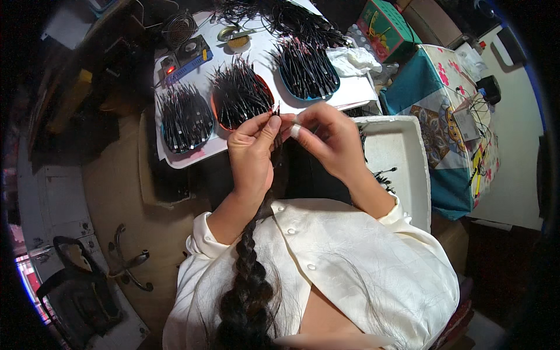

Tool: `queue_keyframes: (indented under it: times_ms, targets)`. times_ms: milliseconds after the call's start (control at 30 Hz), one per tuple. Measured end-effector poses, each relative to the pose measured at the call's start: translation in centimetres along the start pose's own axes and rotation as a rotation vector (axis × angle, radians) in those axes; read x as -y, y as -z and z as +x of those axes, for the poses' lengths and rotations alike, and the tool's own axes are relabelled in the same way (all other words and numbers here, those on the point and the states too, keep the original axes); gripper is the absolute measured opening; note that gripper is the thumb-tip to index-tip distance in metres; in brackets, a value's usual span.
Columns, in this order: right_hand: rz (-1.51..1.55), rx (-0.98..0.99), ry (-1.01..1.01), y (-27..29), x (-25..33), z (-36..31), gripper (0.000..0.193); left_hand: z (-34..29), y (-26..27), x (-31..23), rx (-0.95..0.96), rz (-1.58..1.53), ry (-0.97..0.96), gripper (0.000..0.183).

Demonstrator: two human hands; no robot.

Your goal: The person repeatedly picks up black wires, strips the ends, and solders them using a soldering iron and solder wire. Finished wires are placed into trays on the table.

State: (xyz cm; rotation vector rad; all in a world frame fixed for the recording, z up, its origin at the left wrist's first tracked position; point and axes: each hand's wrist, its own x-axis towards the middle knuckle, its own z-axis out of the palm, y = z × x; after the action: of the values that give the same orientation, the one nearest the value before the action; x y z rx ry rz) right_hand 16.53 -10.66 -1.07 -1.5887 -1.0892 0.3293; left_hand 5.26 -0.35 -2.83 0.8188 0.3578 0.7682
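Note:
My left hand (pixel 252 149) pinches a small bunch of thin black cables (pixel 276 116) between thumb and fingers, with the reddish wire ends pointing up. Close against it on the right is my right hand (pixel 333 140), its fingers curled towards the thumb. A white wrap (pixel 296 131) shows at that hand's fingertips; whatever they pinch is too small to make out. Just beyond my hands stand an orange-red bowl (pixel 268 87) and a blue bowl (pixel 334 90), both packed with upright black cables. Another container of black cables (pixel 185 119) sits at the left.
The white tabletop (pixel 201 156) also carries a small device with a red light (pixel 170 69), a fan (pixel 178 29), a round sponge holder (pixel 238 44) and a heap of black cables (pixel 303 23). A white foam box (pixel 402 140) is on my right, beside a cloth-covered table (pixel 434 87).

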Motion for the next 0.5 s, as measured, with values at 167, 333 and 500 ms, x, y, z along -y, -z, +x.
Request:
queue_keyframes:
  times_ms: [167,333,500]
  targets:
    - [0.195,0.011,0.082,0.9,0.1,1.1,0.014,-1.3,-0.2,-0.3,0.065,0.157,-0.02,0.016]
    - [0.312,0.057,0.04,0.4,0.3,1.1,0.012,-1.8,-0.1,-0.4,0.076,0.152,-0.019,0.016]
    - [0.915,0.164,-0.207,-0.1,-0.2,0.7,0.014,-1.9,0.4,-0.6,0.208,-0.15,0.156,0.018]
